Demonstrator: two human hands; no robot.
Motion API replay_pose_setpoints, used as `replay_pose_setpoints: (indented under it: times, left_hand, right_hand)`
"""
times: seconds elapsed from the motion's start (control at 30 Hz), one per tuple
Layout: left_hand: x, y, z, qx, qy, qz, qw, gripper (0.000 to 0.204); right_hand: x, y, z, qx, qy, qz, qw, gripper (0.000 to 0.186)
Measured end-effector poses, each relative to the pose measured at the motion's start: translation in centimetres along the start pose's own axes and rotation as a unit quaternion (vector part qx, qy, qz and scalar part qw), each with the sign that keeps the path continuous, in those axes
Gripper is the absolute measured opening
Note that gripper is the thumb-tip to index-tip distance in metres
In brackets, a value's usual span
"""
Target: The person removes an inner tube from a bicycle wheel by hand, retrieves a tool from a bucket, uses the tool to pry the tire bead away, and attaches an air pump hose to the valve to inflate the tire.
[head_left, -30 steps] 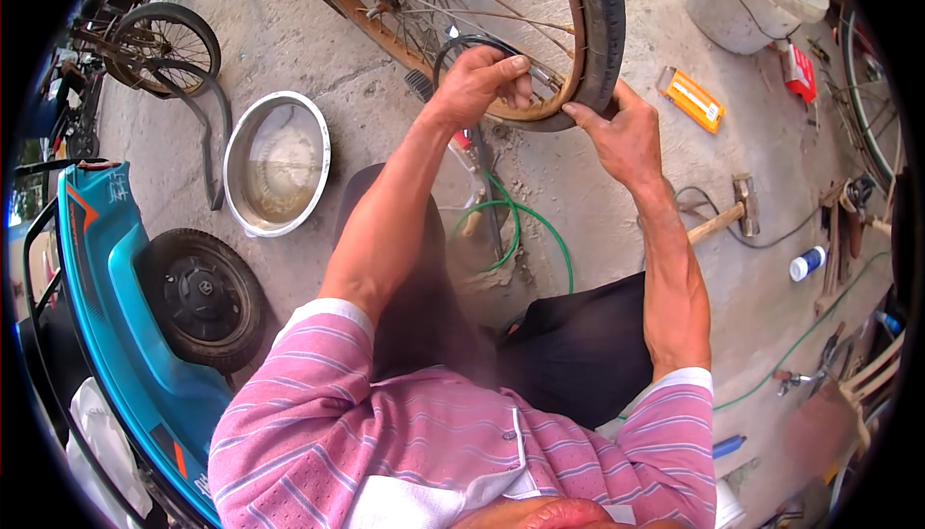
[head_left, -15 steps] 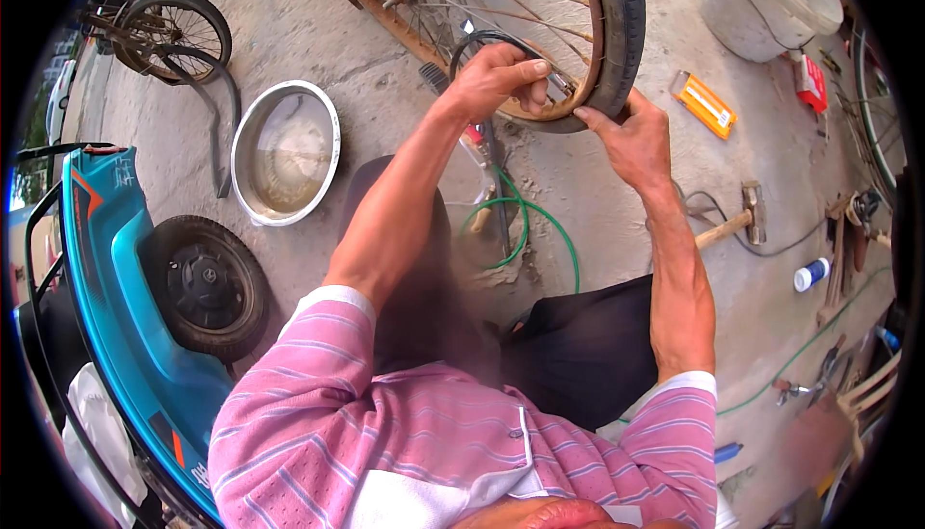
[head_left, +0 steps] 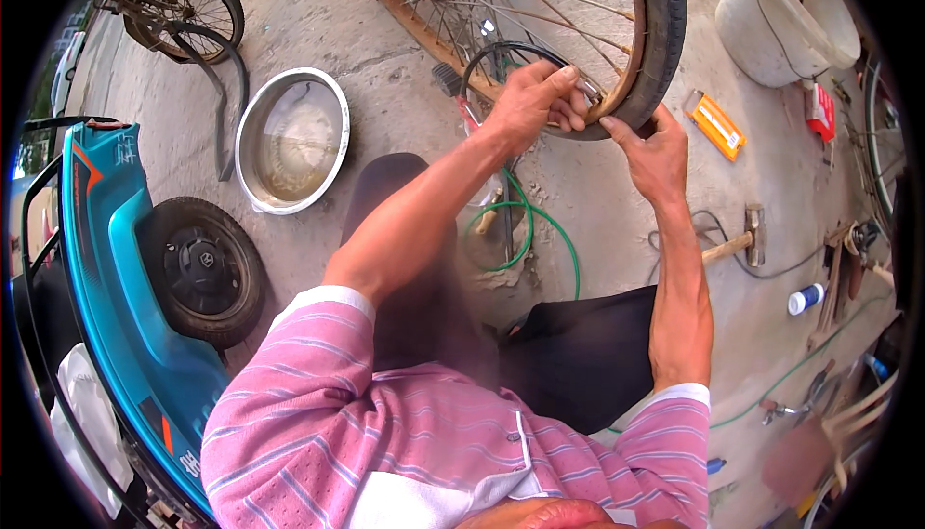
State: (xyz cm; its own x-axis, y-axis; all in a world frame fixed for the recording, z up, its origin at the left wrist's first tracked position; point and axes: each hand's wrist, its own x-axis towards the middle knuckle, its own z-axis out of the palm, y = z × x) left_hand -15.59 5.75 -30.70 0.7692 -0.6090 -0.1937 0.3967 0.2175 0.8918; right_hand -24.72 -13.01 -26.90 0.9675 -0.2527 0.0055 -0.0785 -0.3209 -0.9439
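Head cam: L one of 2 worn side by side on person's head; wide fisheye, upright, not mirrored. Looks steeply down & a bit fwd, from just above the striped shirt (head_left: 434, 423), which sits v. close at the near edge. Forearms (head_left: 414, 211) run away fr. cam, so left hand (head_left: 533, 100) & right hand (head_left: 655, 158) lie approx. mid-dist., at the spoked wheel (head_left: 665, 23), whose far part is cut off. Field's v. wide: takes in floor (head_left: 385, 95) all round, blue-green vehicle (head_left: 106, 230) at L, white bucket (head_left: 771, 33) far R. Straight edges bend twd rim; corners go black.
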Motion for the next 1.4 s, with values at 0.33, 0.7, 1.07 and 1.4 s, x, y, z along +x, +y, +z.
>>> replay_pose_setpoints:
  times: [0.33,0.7,1.07,1.4]
  left_hand:
    - [-0.6,-0.3,1.7,-0.033,0.120,0.060,0.990,0.036]
    - [0.0,0.2,-0.3,-0.040,0.012,0.082,0.996,0.030]
    - [-0.8,-0.5,1.0,-0.093,0.032,0.072,0.993,0.027]
    - [-1.0,-0.4,1.0,-0.089,-0.005,0.057,0.994,0.034]
  right_hand:
    - [-1.4,0.6,1.2,0.105,0.045,-0.003,0.993,0.032]
    - [-2.1,0.4,1.8,0.006,0.091,-0.022,0.996,0.022]
    - [-2.2,0.4,2.3,-0.001,0.107,-0.035,0.994,0.020]
    - [-1.9,0.1,1.9,0.020,0.084,-0.035,0.996,0.023]
